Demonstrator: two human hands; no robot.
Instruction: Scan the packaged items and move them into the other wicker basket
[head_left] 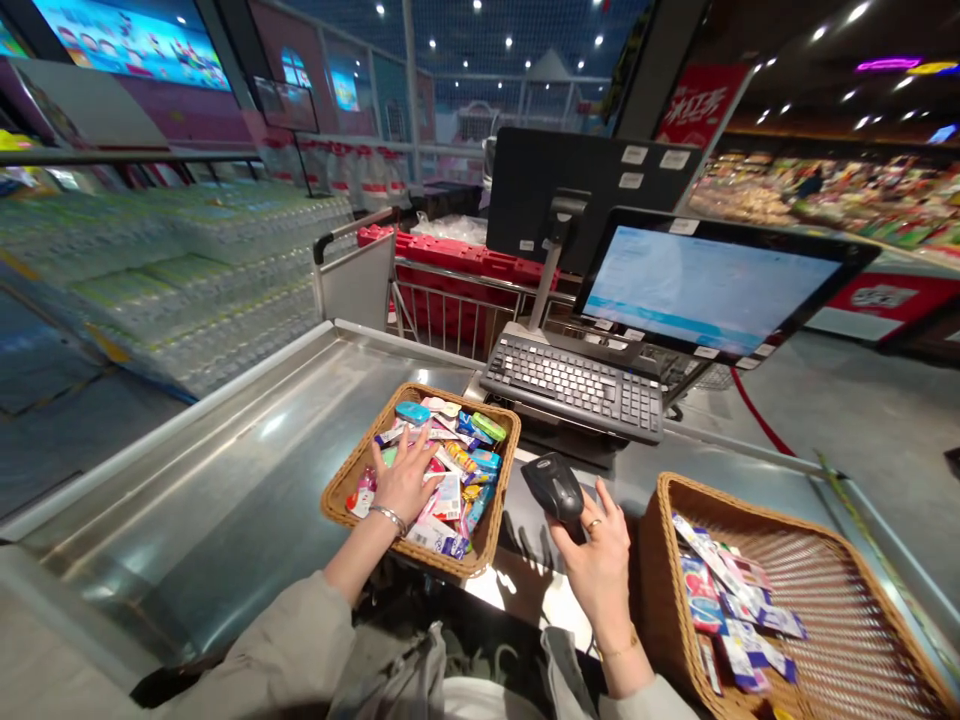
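Note:
My left hand (405, 470) lies over a wicker basket (337, 475) filled with packaged sweets and small snacks, its fingers spread on the packets; I cannot see anything gripped in it. A black barcode scanner (553, 485) is in my right hand (598, 560), which wraps its handle, with the scanner's head tilted up toward the left basket. Under my left fingers, a white box (448, 495) shows among the colourful wrappers. To the right of my right hand stands a second wicker basket (825, 570), with several purple-and-white packets (746, 640) gathered on its left side.
A metal checkout counter (247, 480) carries both baskets. Behind them are a black keyboard (574, 385), a lit monitor (705, 285) and a second, dark screen (600, 180). Beyond the counter stands a shopping cart (442, 315). Stacked bottled drinks (180, 250) fill the left side.

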